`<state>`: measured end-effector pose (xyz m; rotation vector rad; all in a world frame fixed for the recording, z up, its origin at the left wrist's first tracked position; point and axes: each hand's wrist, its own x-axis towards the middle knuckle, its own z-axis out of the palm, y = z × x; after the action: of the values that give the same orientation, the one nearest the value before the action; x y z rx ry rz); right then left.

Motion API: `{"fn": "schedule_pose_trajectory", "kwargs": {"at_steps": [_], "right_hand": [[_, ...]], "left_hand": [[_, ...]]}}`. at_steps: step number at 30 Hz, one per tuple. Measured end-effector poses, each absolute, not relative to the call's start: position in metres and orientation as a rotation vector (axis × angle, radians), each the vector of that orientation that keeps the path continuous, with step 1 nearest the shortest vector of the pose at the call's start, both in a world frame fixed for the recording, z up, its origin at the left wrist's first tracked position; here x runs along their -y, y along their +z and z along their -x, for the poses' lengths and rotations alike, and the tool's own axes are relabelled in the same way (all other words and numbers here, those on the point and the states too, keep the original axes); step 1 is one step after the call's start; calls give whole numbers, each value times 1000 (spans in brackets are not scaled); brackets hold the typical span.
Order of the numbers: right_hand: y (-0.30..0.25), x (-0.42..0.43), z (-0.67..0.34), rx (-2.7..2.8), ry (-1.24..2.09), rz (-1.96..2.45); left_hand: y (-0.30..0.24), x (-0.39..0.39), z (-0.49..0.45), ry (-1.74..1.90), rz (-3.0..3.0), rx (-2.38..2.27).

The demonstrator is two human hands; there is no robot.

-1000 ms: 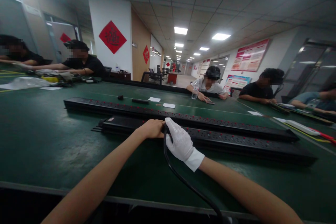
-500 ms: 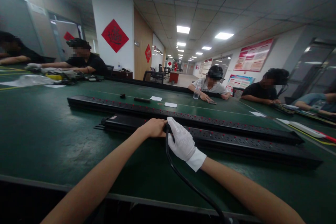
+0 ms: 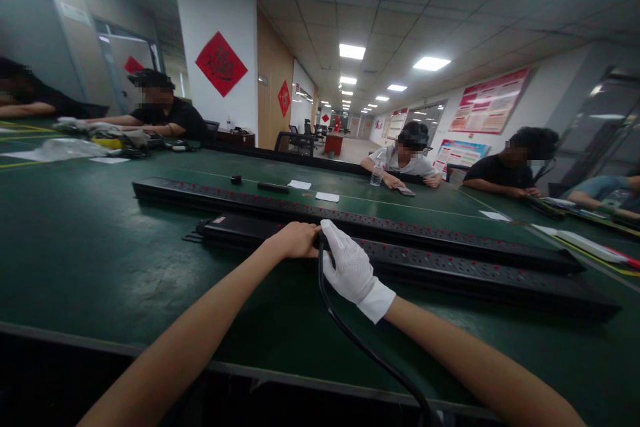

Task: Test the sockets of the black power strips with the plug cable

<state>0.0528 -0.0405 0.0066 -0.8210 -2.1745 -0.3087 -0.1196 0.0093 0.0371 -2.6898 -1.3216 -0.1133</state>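
Two long black power strips lie side by side on the green table. The nearer power strip (image 3: 450,271) has a row of sockets with red marks. My bare left hand (image 3: 297,240) is closed over its middle, fingers partly hidden behind it. Beside it, my right hand (image 3: 349,267) in a white dotted glove is closed around a black plug (image 3: 322,240), held against the nearer strip. Glove and fingers cover most of the plug, so how deep it sits cannot be seen. Its black cable (image 3: 345,335) runs down towards me over the table edge.
Behind lies the farther power strip (image 3: 225,202). Past it are a small black piece (image 3: 236,179), a black bar (image 3: 273,187) and white paper slips (image 3: 327,197). Co-workers sit around the table, one near a water bottle (image 3: 378,170). The table's front edge (image 3: 250,370) runs below my forearms.
The view has shifted slightly, moving the scene a little to the right in the picture. Both hands keep the same hold at the middle of the nearer strip.
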Motion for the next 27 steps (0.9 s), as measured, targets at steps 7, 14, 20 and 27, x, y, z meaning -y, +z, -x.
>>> {"fn": "schedule_pose_trajectory", "kwargs": {"at_steps": [7,14,20,27], "right_hand": [[8,42,-54,2207,-294,829],[8,41,-53,2190,-295,818],[7,41,-54,2209,-297,822],[5,39,-53,2199,-316,836]], "left_hand": [[37,-11,120,-115,2698,1338],[36,-11,120,-112,2704,1347],[36,-12,120,-102,2699,1351],[34,-14,120,-128,2720,1365]]}}
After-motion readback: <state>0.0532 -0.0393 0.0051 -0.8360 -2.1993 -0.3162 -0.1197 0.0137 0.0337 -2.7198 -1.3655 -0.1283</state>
